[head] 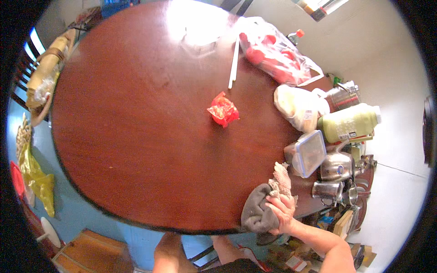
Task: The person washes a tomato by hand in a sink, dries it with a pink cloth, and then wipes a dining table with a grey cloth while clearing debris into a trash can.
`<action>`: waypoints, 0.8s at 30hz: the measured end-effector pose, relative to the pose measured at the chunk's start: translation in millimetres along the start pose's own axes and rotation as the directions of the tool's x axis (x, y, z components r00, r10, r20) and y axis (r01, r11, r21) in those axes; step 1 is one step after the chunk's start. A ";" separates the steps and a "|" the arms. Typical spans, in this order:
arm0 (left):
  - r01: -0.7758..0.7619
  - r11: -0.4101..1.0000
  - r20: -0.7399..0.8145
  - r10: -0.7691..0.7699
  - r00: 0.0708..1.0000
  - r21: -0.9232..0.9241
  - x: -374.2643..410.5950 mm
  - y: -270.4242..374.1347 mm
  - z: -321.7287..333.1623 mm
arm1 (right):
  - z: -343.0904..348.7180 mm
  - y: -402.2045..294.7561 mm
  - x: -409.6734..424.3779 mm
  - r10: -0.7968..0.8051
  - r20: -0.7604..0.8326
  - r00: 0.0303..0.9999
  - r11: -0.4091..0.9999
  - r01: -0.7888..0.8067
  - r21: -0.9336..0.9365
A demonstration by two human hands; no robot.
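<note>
My right hand (282, 211) is closed around a bunched grey cloth (256, 210) and a pale, textured rag (282, 177). Both cloths rest at the near right edge of the round, dark red-brown wooden table (146, 146). My left hand is out of view. A crumpled red plastic bag (223, 111) lies near the middle of the tabletop. Just beyond it are white sticks (234, 65), apparently chopsticks. Close to the rag stands a clear plastic food container (309, 155) with a blue-edged lid.
Along the right side are a clear bag of red items (273, 53), a pale wrapped package (297, 107), a yellow-green jug (348, 123), a metal kettle (336, 166) and a metal mug (327, 190). A wooden stool (94, 254) and a yellow plastic bag (36, 177) are at lower left.
</note>
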State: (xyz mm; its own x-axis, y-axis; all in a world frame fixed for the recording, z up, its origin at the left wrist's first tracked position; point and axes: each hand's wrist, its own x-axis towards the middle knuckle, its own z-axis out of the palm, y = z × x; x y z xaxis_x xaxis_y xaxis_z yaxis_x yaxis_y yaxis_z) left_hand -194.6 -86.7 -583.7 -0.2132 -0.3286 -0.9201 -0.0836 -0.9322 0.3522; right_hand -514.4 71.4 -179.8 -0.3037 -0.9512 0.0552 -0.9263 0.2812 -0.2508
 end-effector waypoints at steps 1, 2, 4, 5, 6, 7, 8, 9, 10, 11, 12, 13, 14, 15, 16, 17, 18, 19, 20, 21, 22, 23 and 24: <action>0.001 0.998 -0.032 0.001 0.999 0.071 11.2 -8.9 3.1 | -3.9 -2.0 2.2 -0.015 -0.006 1.000 0.999 0.016 0.035; 0.002 0.994 -0.047 0.003 0.999 0.107 24.8 -17.1 9.0 | -3.8 -0.3 1.0 -0.021 -0.005 1.000 1.000 0.021 0.021; -0.017 0.957 -0.100 0.048 0.994 0.289 53.8 -30.1 13.1 | -0.8 5.8 -6.3 -0.044 -0.004 0.999 0.999 0.044 0.001; -0.024 0.930 -0.124 0.075 0.989 0.366 66.0 -33.7 14.3 | -0.9 4.7 -9.3 -0.028 0.003 1.000 1.000 0.028 0.014; -0.022 0.897 -0.134 0.091 0.987 0.442 78.7 -41.5 17.0 | -0.8 2.5 -8.1 -0.031 0.010 0.999 0.999 0.031 0.017; -0.016 0.856 -0.153 0.110 0.982 0.517 88.3 -50.4 15.2 | 2.9 3.8 -6.1 -0.038 0.018 0.999 0.999 0.038 0.029; -0.002 0.810 -0.172 0.128 0.977 0.587 96.5 -58.4 13.8 | 9.4 4.8 -10.5 -0.042 0.009 0.999 0.999 0.041 0.022; 0.002 0.752 -0.162 0.140 0.977 0.659 104.0 -64.1 18.4 | 11.5 4.9 -18.8 -0.033 -0.005 0.999 0.999 0.033 0.003; 0.003 0.698 -0.146 0.145 0.979 0.716 110.5 -69.9 24.2 | 13.7 6.1 -25.1 -0.031 -0.020 0.999 0.999 0.030 -0.015; 0.008 0.635 -0.146 0.165 0.975 0.773 117.8 -73.6 26.8 | 16.7 4.9 -33.0 0.022 -0.072 0.997 1.000 -0.022 -0.003; 0.014 0.571 -0.138 0.174 0.975 0.821 123.6 -75.3 26.9 | 14.2 5.6 -34.1 0.023 -0.036 0.999 1.000 -0.023 -0.001; 0.022 0.512 -0.137 0.188 0.973 0.859 124.3 -73.4 22.6 | 12.6 5.1 -31.3 0.021 -0.039 0.999 1.000 -0.020 0.023; 0.027 0.452 -0.130 0.198 0.972 0.892 125.9 -69.4 19.3 | 12.1 4.0 -24.9 0.015 -0.043 0.999 0.999 -0.013 0.053; 0.017 0.397 -0.105 0.202 0.974 0.918 123.9 -68.7 23.8 | 8.2 1.1 -22.2 0.020 -0.046 0.999 0.998 -0.017 0.068; 0.003 0.340 -0.077 0.202 0.976 0.940 119.2 -66.1 26.1 | 14.3 3.1 -31.0 0.032 -0.100 0.994 0.999 -0.028 0.041; -0.022 0.290 -0.039 0.201 0.979 0.957 112.4 -61.8 27.8 | 12.1 1.9 -28.1 0.036 -0.075 0.996 0.999 -0.035 0.021; -0.050 0.231 0.005 0.192 0.981 0.972 98.7 -54.1 27.1 | 9.4 1.4 -24.2 0.043 -0.058 0.997 0.999 -0.043 0.014; -0.094 0.178 0.066 0.158 0.985 0.980 79.5 -49.1 24.5 | 6.0 0.2 -18.6 0.051 -0.038 0.998 0.999 -0.050 0.014; -0.146 0.127 0.131 0.114 0.985 0.981 56.3 -44.7 22.7 | 2.8 0.4 -10.0 0.035 -0.010 0.999 0.999 -0.035 0.032; -0.220 0.085 0.220 0.017 0.975 0.972 24.7 -32.6 24.9 | 1.6 -0.8 -0.7 0.011 -0.045 0.999 0.999 -0.008 0.050; -0.294 0.061 0.299 -0.092 0.950 0.954 -11.7 -20.1 26.1 | -2.6 -0.2 0.0 -0.004 0.014 1.000 1.000 0.004 0.028; -0.391 0.060 0.394 -0.237 0.888 0.918 -58.3 2.1 30.9 | -9.4 0.3 -1.4 -0.013 0.069 0.998 1.000 0.012 0.006; -0.482 0.094 0.479 -0.377 0.792 0.871 -103.1 33.7 42.0 | -5.4 2.3 -6.1 0.000 0.067 0.998 1.000 0.000 -0.001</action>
State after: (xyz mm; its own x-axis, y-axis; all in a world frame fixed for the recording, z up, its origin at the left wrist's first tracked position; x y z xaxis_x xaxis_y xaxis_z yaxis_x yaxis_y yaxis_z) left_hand -216.3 -77.9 -469.8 -0.6038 0.1643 -0.7800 -0.7531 0.2029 0.6258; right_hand -515.9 78.6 -175.5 -0.2879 -0.9576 -0.0094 -0.9267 0.2810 -0.2495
